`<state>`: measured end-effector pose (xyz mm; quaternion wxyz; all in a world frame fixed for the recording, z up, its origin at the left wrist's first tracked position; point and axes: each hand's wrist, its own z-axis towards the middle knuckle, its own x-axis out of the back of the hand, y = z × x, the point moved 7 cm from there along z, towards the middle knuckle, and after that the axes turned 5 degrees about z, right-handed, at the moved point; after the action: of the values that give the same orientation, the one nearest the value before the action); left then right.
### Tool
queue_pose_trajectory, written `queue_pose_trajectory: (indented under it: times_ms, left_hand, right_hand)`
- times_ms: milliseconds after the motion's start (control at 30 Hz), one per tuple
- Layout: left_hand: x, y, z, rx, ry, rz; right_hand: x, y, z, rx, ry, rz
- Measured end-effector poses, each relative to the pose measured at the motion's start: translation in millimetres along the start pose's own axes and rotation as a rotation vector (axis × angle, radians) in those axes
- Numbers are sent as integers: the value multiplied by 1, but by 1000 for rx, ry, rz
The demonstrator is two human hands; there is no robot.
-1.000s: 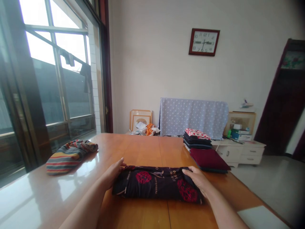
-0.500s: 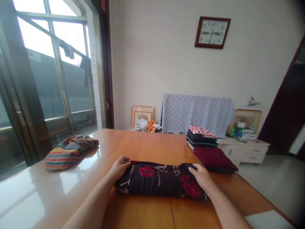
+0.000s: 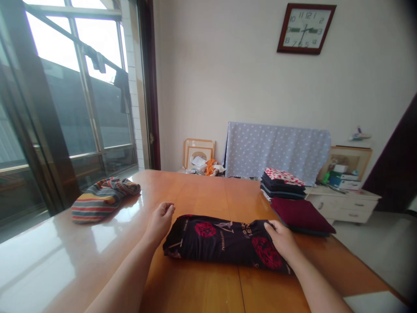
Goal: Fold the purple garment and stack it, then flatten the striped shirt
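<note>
A black garment (image 3: 228, 243) with red round patterns and pale lettering lies folded into a long strip on the table in front of me. My right hand (image 3: 280, 237) grips its right end, thumb on top and fingers underneath. Just off the upper left corner is my left hand (image 3: 163, 216), apart from the cloth, its fingers curled together with nothing visible in them. The garment's underside is hidden.
The wooden table (image 3: 198, 191) is glossy. At its left lies a crumpled striped garment (image 3: 103, 201). On the right sit a stack of folded clothes (image 3: 282, 184) and a folded maroon garment (image 3: 302, 215). Behind are a dotted cloth (image 3: 276, 152) and a white cabinet (image 3: 350, 206).
My left hand has let go of the garment's left end and lifted slightly away from it. The right hand keeps its hold. The whole view has shifted a little.
</note>
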<state>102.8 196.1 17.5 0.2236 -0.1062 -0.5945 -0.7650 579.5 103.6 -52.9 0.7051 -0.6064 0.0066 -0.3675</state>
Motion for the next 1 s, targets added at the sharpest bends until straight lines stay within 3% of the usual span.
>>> queue_pose_trajectory:
  times_ms: [100,200,367,567,733,867,1000]
  left_hand:
    - [-10,31,-17,-205,-79,160]
    - [-35,54,-40,-366,-285,250]
    - [-70,45,-58,-453,-569,475]
    - [-75,32,-56,-427,-591,553]
    - [-70,47,-54,-544,-498,554]
    - [-71,50,-51,-566,-474,544]
    - [-80,44,-58,-562,-574,565]
  right_hand:
    - [-1,-3,0,22,-17,-26]
    - [1,-6,0,59,-6,-60]
    - [10,-3,0,71,54,-181]
    - [29,-12,-8,10,131,-295]
    - [36,-68,-27,208,167,-314]
    - [18,-118,-43,358,-24,-382]
    - [-12,-152,-56,348,-275,-477]
